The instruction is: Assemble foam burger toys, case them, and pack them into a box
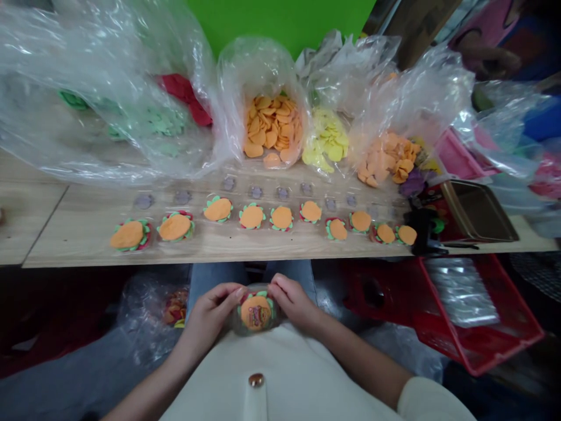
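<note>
Fingertips of our left hand [209,313] and right hand [294,301] pinch a clear packet [256,311] over our lap, an orange, green-frilled disc inside; on the table, plastic bags [258,64] hold orange discs [272,130] and yellow discs [329,143].

This looks like a small craft-assembly and packing workshop. A plain wooden bench [87,237] crosses the middle of the frame, carrying a row of identical foam burger pieces [252,216]. Behind it, at upper centre, stand bulk plastic bags of orange discs [272,128] and yellow discs [329,140]. A red basket [508,342] of clear packaging sits at lower right.
</note>
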`<state>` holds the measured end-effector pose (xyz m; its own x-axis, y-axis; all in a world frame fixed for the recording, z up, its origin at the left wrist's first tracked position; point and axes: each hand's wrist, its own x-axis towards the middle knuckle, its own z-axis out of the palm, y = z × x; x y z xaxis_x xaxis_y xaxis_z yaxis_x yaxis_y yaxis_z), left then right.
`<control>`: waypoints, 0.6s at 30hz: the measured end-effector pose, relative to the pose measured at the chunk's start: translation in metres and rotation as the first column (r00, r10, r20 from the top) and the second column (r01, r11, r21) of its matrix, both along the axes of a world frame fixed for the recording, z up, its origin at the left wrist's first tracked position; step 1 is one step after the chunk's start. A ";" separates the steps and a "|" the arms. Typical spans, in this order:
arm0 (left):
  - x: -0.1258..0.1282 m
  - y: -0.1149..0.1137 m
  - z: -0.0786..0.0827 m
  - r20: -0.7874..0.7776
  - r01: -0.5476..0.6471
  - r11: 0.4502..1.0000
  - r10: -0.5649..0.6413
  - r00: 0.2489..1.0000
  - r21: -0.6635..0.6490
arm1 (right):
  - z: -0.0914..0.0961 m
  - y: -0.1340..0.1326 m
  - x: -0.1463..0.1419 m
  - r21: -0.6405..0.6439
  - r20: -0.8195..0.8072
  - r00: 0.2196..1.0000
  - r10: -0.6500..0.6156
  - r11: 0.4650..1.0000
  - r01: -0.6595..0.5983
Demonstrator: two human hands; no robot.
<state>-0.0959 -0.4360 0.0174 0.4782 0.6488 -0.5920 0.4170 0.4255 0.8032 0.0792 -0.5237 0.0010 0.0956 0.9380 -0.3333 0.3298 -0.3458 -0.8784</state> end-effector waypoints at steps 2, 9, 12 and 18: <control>0.004 0.005 0.005 0.028 -0.009 0.997 0.011 1.000 -0.079 | -0.002 0.006 -0.004 -0.003 0.028 0.993 -0.111 0.994 0.111; 0.008 0.023 0.028 0.131 0.111 0.968 -0.082 0.988 -0.225 | 0.004 0.028 -0.005 0.114 0.149 0.978 -0.145 0.985 0.129; 0.011 0.023 0.026 0.167 0.259 0.956 -0.236 0.957 -0.135 | 0.004 0.033 0.000 0.124 0.174 0.983 -0.060 0.992 0.039; 0.027 0.019 0.016 0.184 0.134 0.980 -0.106 0.977 -0.147 | 0.002 0.019 0.007 0.063 0.017 0.987 -0.162 0.985 0.161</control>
